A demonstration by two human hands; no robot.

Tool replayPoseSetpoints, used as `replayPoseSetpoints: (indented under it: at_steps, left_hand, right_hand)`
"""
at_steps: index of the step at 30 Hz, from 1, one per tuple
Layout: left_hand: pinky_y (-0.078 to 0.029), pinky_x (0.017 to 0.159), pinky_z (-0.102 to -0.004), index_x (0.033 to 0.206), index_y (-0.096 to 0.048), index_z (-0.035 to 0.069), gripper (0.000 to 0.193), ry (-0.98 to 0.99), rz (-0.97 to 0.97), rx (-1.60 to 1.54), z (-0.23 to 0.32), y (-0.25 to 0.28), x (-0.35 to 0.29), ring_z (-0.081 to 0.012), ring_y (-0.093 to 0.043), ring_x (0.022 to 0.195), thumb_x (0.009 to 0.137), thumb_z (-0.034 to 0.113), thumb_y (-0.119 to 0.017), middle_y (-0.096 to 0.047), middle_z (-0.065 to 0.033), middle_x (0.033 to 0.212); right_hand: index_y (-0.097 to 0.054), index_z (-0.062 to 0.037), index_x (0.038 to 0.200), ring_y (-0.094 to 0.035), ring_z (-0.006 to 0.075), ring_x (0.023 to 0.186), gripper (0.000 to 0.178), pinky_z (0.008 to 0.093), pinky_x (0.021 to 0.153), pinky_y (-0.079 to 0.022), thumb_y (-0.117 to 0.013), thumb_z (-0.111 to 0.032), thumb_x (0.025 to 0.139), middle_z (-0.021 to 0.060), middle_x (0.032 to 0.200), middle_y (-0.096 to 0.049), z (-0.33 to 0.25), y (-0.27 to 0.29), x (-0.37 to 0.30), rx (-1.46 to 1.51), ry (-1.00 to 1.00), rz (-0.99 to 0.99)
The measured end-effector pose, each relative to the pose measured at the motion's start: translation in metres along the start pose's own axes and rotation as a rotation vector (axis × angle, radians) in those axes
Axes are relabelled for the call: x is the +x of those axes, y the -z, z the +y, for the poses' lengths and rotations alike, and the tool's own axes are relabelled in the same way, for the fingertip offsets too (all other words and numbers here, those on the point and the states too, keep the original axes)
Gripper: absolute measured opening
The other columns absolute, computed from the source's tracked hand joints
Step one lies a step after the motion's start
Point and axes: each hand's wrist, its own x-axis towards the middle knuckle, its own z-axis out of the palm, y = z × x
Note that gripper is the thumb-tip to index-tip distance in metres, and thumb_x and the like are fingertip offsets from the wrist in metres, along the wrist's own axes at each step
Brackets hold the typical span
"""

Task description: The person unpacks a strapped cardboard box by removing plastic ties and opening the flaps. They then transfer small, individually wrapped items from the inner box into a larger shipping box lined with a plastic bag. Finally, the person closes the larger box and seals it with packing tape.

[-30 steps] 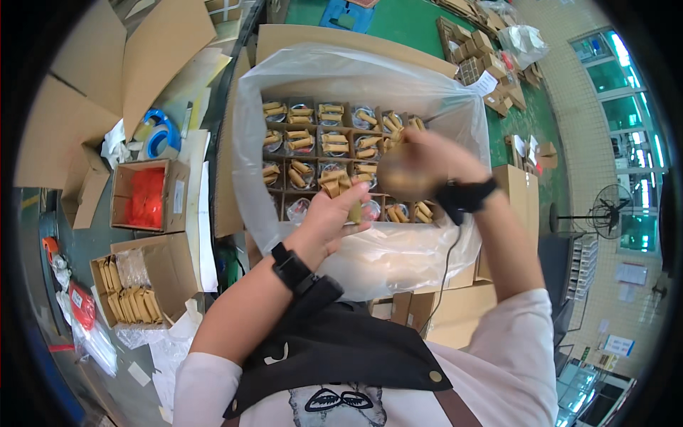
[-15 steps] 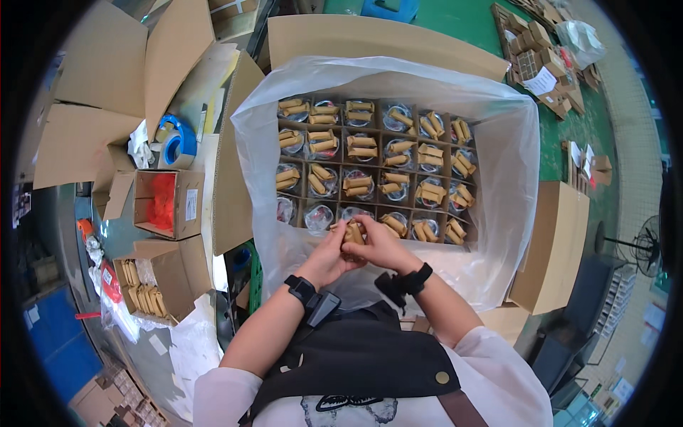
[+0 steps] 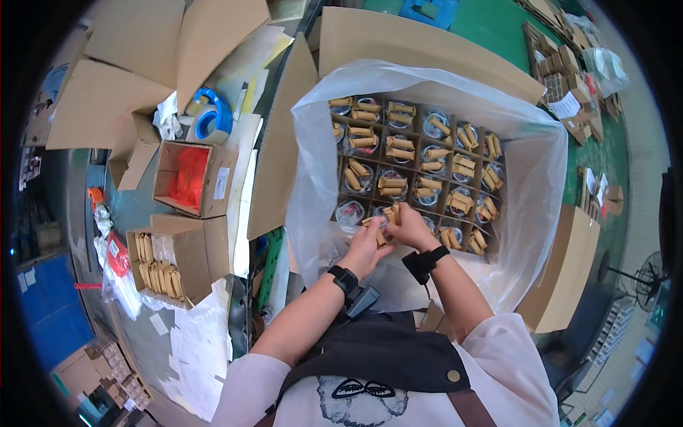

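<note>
The place can be recognised as a packing area of a workshop or factory. A large carton [image 3: 427,44] is lined with translucent plastic [image 3: 313,171] and divided into many compartments, in which similar tan packets [image 3: 400,148] are laid. On the desk [image 3: 139,345], smaller open cartons [image 3: 213,242] and a blue tape dispenser [image 3: 223,114] are placed. Farther away, the green floor [image 3: 491,30] is partly covered by grouped boxes [image 3: 552,65], and a black fan [image 3: 649,274] is seen.

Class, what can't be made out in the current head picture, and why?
All in the head view:
Exact count of brown packets at the hands: fingers of the left hand and right hand cover some.
Leftmost packets: partly behind the plastic liner.
White label: print too small.
</note>
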Motion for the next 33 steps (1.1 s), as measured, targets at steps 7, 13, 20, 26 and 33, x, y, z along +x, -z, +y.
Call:
replayPoseSetpoints:
  at_steps: [7, 13, 20, 26, 33]
  left_hand:
    - [-0.045, 0.063, -0.0217, 0.104, -0.054, 0.008, 0.024, -0.004, -0.441, 0.535, 0.073, 0.026, -0.129, -0.0076, -0.055, 0.069, 0.094, 0.03, -0.057, -0.057, 0.0009, 0.078]
    - [-0.043, 0.051, -0.0187, 0.1, -0.066, 0.004, 0.022, -0.667, 0.139, 0.62, 0.18, 0.109, -0.316, -0.0045, -0.058, 0.056, 0.093, 0.024, -0.06, -0.061, -0.0001, 0.07]
    - [-0.052, 0.079, -0.041, 0.092, -0.068, 0.0, 0.033, -0.645, 1.238, 1.509, 0.286, 0.22, -0.322, -0.0349, -0.064, 0.089, 0.074, 0.027, -0.073, -0.066, -0.0202, 0.096]
    - [-0.053, 0.079, -0.0411, 0.093, -0.067, 0.001, 0.044, -0.573, 1.1, 1.789, 0.297, 0.232, -0.302, -0.0344, -0.065, 0.088, 0.069, 0.036, -0.078, -0.066, -0.0203, 0.093]
    - [-0.052, 0.081, -0.0407, 0.095, -0.065, -0.001, 0.051, -0.342, 1.033, 1.632, 0.308, 0.228, -0.298, -0.0338, -0.06, 0.099, 0.06, 0.035, -0.078, -0.06, -0.0216, 0.107]
  right_hand:
    - [-0.05, 0.0015, 0.1, -0.058, 0.0348, 0.081, 0.016, 0.0439, 0.07, -0.047, -0.043, -0.004, 0.086, 0.0194, 0.083, -0.059, 0.012, -0.06, -0.004, -0.464, 0.31, 0.401]
    - [-0.052, 0.006, 0.116, -0.06, 0.035, 0.089, 0.035, 0.04, 0.076, -0.05, -0.058, -0.009, 0.084, 0.021, 0.104, -0.06, -0.019, -0.003, -0.021, -0.465, 0.209, 0.199]
    - [-0.055, 0.0004, 0.121, -0.054, 0.0075, 0.08, 0.033, 0.0224, 0.07, -0.045, -0.058, -0.003, 0.089, 0.0023, 0.104, -0.061, -0.25, 0.072, -0.072, 0.339, 0.564, 0.111]
    - [-0.058, -0.002, 0.116, -0.056, 0.0106, 0.079, 0.034, 0.0228, 0.069, -0.044, -0.061, 0.0, 0.082, 0.0046, 0.101, -0.063, -0.331, 0.03, -0.126, 0.205, 0.723, -0.151]
    - [-0.058, -0.0028, 0.116, -0.058, 0.013, 0.079, 0.032, 0.0261, 0.069, -0.046, -0.064, -0.007, 0.085, 0.0051, 0.099, -0.064, -0.322, 0.002, -0.146, 0.232, 0.702, -0.22]
